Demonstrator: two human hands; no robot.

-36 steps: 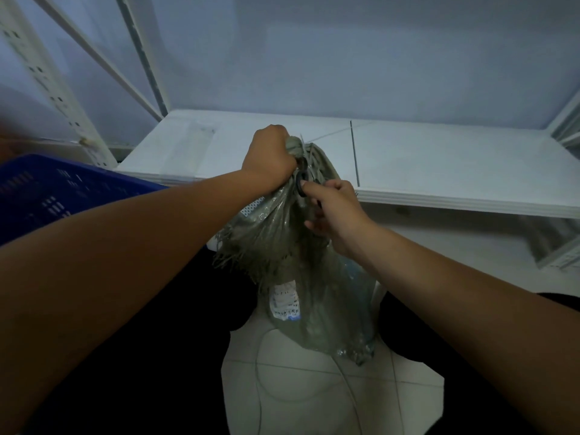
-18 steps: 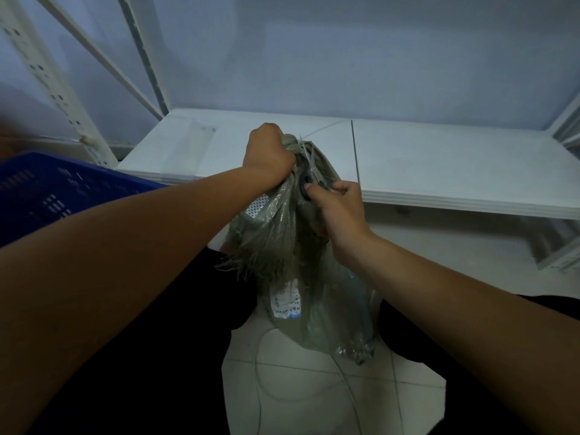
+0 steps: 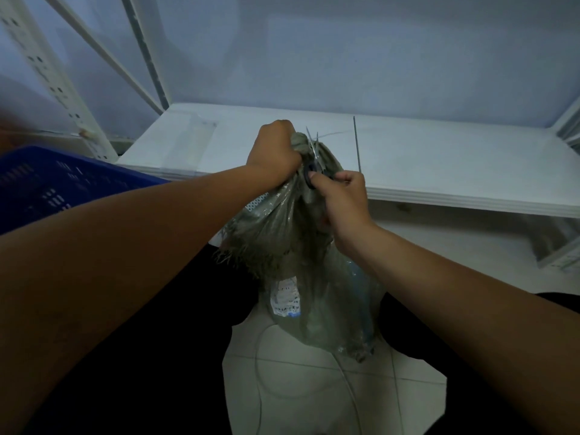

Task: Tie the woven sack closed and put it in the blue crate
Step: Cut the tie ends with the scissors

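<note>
Woven sack (image 3: 301,246) gripped at the neck, scissors (image 3: 314,152) at its top.
The sack hangs between the person's knees over the tiled floor (image 3: 314,387). The right hand (image 3: 342,199) holds the scissors, blades up, and the left hand (image 3: 273,152) clenches the bunched neck. The blue crate (image 3: 62,183) sits apart at left, and a white shelf (image 3: 439,164) lies beyond.

Both bare forearms reach forward from the lower corners and meet near the middle of the view. The left hand (image 3: 274,152) is a tight fist, knuckles up, fingers curled round the gathered neck of the woven sack (image 3: 282,243). The right hand (image 3: 343,199) sits just beside it and slightly lower, its back toward the camera, thumb and curled fingers seemingly hooked through the dark handle loops of scissors (image 3: 314,161)
</note>
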